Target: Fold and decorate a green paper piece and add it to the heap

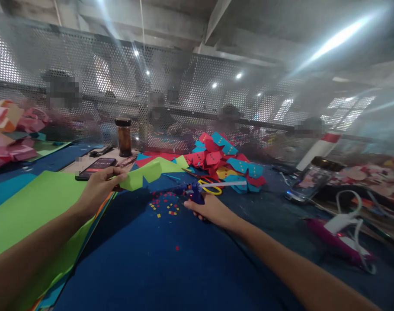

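My left hand (101,183) is closed on a folded green paper piece (141,176), held just above the blue table (171,259). My right hand (207,208) grips a small blue glue gun (193,192) with a white glue stick (231,184) poking out of its back, its nozzle pointing left toward the green paper. Small red and yellow paper squares (166,205) lie scattered on the table between my hands.
Green paper sheets (28,207) lie at left with a phone (96,168) and a brown jar (124,137) behind. Yellow-handled scissors (211,185) rest by a pile of red and blue paper shapes (224,162). A pink glue gun (333,235) and a jar (313,177) sit at right. Other people sit behind a mesh screen.
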`<move>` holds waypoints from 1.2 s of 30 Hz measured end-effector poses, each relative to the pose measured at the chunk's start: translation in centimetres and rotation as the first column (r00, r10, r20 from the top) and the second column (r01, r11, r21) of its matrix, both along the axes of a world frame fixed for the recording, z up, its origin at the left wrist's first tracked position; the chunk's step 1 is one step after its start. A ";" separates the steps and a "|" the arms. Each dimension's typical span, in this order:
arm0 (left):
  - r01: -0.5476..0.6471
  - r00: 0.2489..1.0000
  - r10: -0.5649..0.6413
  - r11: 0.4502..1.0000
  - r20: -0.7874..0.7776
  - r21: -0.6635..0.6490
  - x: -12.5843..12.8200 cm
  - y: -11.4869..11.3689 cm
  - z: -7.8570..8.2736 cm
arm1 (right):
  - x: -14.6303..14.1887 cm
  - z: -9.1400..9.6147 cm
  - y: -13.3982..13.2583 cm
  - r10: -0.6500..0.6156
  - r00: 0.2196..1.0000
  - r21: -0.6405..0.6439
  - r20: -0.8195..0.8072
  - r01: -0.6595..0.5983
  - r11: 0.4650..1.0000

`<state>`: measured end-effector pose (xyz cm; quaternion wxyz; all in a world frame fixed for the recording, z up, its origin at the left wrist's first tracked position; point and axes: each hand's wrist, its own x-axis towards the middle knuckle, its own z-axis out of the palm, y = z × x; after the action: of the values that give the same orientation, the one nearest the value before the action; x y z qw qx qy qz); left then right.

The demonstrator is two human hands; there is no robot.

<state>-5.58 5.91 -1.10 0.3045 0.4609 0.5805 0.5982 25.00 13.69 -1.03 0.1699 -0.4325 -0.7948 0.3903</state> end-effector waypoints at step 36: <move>0.027 0.999 -0.027 1.000 -0.021 0.000 0.3 -0.2 -0.2 | -0.7 -0.3 0.1 -0.013 0.999 0.000 0.034 0.013 1.000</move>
<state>-5.24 5.72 -1.27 0.3065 0.4749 0.5774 0.5892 24.27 13.79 -1.28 0.1588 -0.4441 -0.7947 0.3822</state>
